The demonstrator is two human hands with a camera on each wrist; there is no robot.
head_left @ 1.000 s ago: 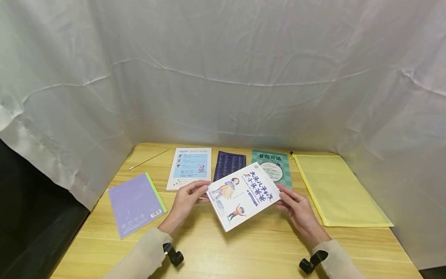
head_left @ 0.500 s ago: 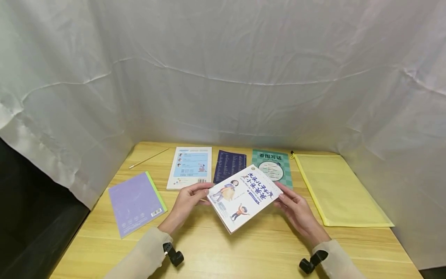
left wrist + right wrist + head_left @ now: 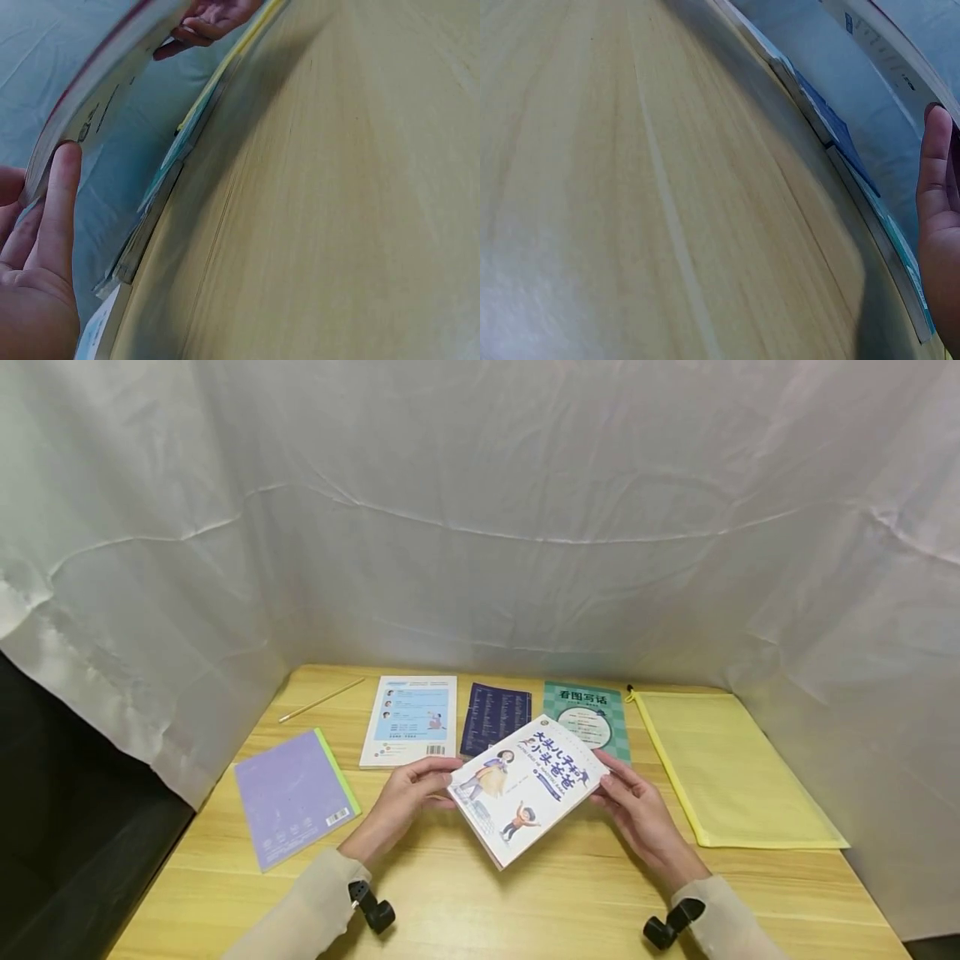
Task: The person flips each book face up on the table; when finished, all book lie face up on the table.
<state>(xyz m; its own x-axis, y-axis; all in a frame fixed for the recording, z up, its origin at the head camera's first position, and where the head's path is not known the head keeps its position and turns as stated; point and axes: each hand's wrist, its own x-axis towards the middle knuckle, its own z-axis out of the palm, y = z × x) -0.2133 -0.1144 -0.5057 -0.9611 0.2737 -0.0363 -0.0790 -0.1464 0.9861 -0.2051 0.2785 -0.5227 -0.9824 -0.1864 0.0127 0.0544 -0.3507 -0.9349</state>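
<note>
A white picture-covered book (image 3: 528, 789) is held up above the table, tilted, with its cover facing me. My left hand (image 3: 401, 802) pinches its left corner between thumb and fingers. At the opposite corner my right hand (image 3: 641, 810) grips it the same way. Seen from the left wrist, the book (image 3: 97, 97) hangs clear of the wood, with fingers of the left hand (image 3: 41, 247) under its edge. The right wrist view has the right hand (image 3: 937, 195) at the book's edge (image 3: 900, 56). Behind it lie a dark blue book (image 3: 495, 714) and a green book (image 3: 600, 718), both partly covered.
A white and light-blue book (image 3: 408, 722) lies at the back, left of the dark blue one. Further left are a thin pencil-like stick (image 3: 321, 700) and a purple notebook (image 3: 300, 802). A yellow mesh pouch (image 3: 735, 768) lies on the right. Grey cloth (image 3: 480, 527) hangs behind the table (image 3: 570, 910).
The held book has shifted slightly down and right and turned a little. Both hands keep their grip on it. The other things on the table stay in place.
</note>
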